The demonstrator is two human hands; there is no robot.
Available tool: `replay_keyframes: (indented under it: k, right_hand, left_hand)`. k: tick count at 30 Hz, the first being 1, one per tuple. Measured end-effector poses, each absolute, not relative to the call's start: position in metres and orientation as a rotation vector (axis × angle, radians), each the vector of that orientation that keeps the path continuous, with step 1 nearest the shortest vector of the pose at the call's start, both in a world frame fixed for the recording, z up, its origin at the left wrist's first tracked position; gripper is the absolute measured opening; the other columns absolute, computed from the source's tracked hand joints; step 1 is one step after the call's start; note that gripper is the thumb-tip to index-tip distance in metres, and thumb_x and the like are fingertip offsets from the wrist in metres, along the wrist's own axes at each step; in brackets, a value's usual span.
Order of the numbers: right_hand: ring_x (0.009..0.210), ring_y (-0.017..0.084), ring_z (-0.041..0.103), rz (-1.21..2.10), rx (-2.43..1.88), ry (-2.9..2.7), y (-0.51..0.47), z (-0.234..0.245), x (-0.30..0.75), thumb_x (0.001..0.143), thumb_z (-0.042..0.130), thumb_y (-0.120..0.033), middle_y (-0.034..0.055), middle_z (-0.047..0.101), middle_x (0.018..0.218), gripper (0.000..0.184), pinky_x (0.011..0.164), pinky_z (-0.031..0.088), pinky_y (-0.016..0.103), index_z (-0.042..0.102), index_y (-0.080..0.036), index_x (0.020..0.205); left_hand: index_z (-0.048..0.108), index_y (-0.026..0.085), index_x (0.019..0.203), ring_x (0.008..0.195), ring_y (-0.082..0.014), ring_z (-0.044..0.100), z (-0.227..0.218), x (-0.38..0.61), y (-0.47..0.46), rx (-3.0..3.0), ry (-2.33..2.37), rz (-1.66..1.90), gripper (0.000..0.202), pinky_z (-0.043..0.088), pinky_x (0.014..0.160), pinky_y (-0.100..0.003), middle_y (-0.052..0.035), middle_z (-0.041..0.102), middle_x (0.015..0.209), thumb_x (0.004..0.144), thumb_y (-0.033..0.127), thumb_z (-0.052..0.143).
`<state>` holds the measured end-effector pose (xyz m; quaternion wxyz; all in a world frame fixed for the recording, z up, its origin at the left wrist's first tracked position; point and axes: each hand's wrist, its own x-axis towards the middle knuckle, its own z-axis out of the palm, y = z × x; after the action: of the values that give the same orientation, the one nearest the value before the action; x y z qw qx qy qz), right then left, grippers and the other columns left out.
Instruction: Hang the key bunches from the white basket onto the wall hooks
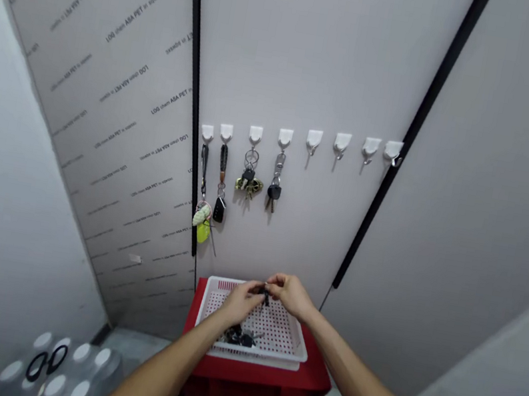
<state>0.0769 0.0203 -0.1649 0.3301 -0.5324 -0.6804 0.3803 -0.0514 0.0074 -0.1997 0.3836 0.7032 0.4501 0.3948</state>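
Above a white perforated basket (300,351), my left hand (242,300) and my right hand (292,294) meet with fingers closed on a small dark bunch of keys (265,297). Part of the bunch is hidden by the fingers. More dark keys (241,337) lie in the basket's near left part, beneath my left forearm. On the wall ahead, key bunches hang from the left hooks: one with a green tag (203,231), a black car key (219,209) on a strap, a ring with gold-coloured pieces (249,185), and a bunch with black-headed keys (273,193).
Several white hooks, among them one at the middle (314,139) and one at the far right (392,152), hold nothing. The basket stands on a red stool (260,374). Bottles with white caps (55,386) and black-handled scissors (45,363) are at lower left.
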Motion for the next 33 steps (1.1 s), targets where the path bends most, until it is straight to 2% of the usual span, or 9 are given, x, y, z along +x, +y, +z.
replay_keyframes:
  k: [4,8,15,20,25,33]
  right_hand:
    - [0.040,0.005,0.041,1.036,-1.324,-1.675,0.026,-0.145,0.080,0.055,0.048,-0.020,-0.0049,0.047,0.045,0.008,0.043,0.036,0.018,0.050,-0.012,0.057]
    - [0.041,0.005,0.043,0.948,-1.220,-1.616,0.031,-0.101,0.084,0.054,0.049,-0.021,-0.0034,0.050,0.049,0.010,0.043,0.037,0.018,0.052,-0.012,0.058]
    - [0.044,0.006,0.044,0.674,-1.010,-1.389,0.049,0.006,0.086,0.052,0.051,-0.021,-0.0016,0.052,0.052,0.014,0.044,0.039,0.019,0.054,-0.011,0.061]
    - [0.049,0.009,0.049,0.411,-1.012,-1.303,0.071,0.052,0.089,0.053,0.050,-0.023,0.0016,0.056,0.057,0.017,0.048,0.042,0.022,0.057,-0.011,0.063]
    - [0.056,0.012,0.053,0.187,-1.175,-1.245,0.086,0.064,0.091,0.052,0.051,-0.023,0.0024,0.059,0.056,0.016,0.057,0.042,0.025,0.060,-0.014,0.061]
    - [0.057,0.014,0.054,0.101,-1.316,-1.307,0.093,0.057,0.093,0.055,0.047,-0.019,0.0036,0.060,0.056,0.017,0.060,0.042,0.026,0.061,-0.014,0.063]
  left_hand:
    - [0.050,0.011,0.087,0.076,-0.0112,0.051,-0.181,-0.046,0.015,1.656,1.066,1.078,0.024,0.039,0.072,-0.025,-0.0050,0.058,0.085,0.064,0.016,0.044]
    - [0.048,0.009,0.087,0.071,-0.0113,0.052,-0.141,-0.039,0.026,1.665,1.021,1.204,0.025,0.041,0.067,-0.024,-0.0065,0.058,0.080,0.064,0.020,0.045]
    - [0.043,0.015,0.095,0.077,-0.0102,0.049,-0.033,-0.020,0.033,1.918,1.077,1.584,0.030,0.039,0.072,-0.023,-0.0053,0.053,0.092,0.065,0.017,0.044]
    - [0.043,0.016,0.098,0.079,-0.0112,0.049,0.020,-0.006,0.040,2.095,1.199,1.648,0.034,0.037,0.076,-0.025,-0.0053,0.050,0.096,0.065,0.013,0.041]
    - [0.045,0.015,0.098,0.084,-0.0147,0.048,0.037,-0.001,0.050,2.161,1.382,1.568,0.034,0.036,0.077,-0.027,-0.0069,0.051,0.094,0.064,0.012,0.040]
    - [0.047,0.014,0.096,0.088,-0.0180,0.047,0.033,0.001,0.052,2.233,1.446,1.450,0.034,0.035,0.077,-0.030,-0.0092,0.052,0.094,0.062,0.010,0.041]
